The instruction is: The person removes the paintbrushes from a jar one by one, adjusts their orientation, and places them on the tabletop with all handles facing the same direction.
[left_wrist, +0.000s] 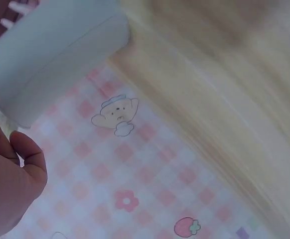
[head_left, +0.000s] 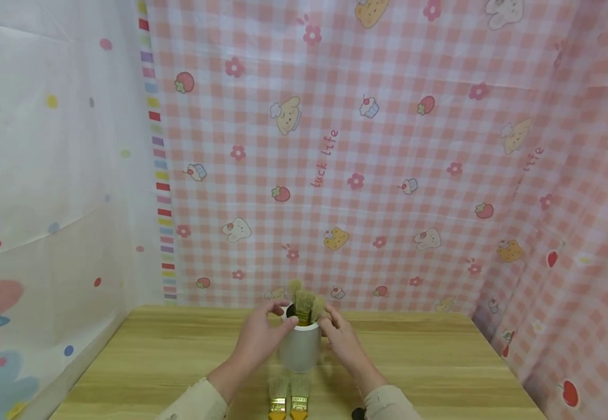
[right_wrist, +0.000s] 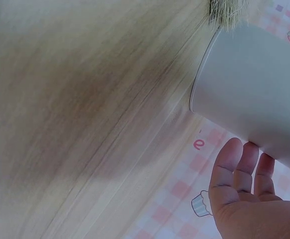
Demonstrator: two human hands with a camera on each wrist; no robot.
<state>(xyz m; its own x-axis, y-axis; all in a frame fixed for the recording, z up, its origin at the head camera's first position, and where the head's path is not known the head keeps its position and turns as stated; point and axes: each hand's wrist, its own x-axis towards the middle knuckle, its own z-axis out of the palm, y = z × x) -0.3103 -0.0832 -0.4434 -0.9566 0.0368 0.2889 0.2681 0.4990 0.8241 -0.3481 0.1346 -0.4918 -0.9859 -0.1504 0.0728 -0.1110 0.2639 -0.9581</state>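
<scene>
A light grey cylindrical cup (head_left: 300, 353) with a white rim stands on the table, and several bristle brushes (head_left: 304, 304) stick up out of it, bristles upward. My left hand (head_left: 262, 335) is at the cup's left rim, its thumb reaching over the near edge and its fingers apart from the thumb. On the other side is my right hand (head_left: 341, 338), beside the bristles. In the right wrist view, the fingertips (right_wrist: 249, 152) of that hand touch the cup's side (right_wrist: 254, 84); its thumb is hidden. Low in the left wrist view, bent fingers (left_wrist: 28, 149) lie near the rim.
Two flat paintbrushes (head_left: 288, 402) with gold ferrules lie on the wooden table (head_left: 178, 356) in front of the cup. A small black object (head_left: 358, 413) sits by the right sleeve. Pink checked cloth (head_left: 335, 204) hangs behind the table.
</scene>
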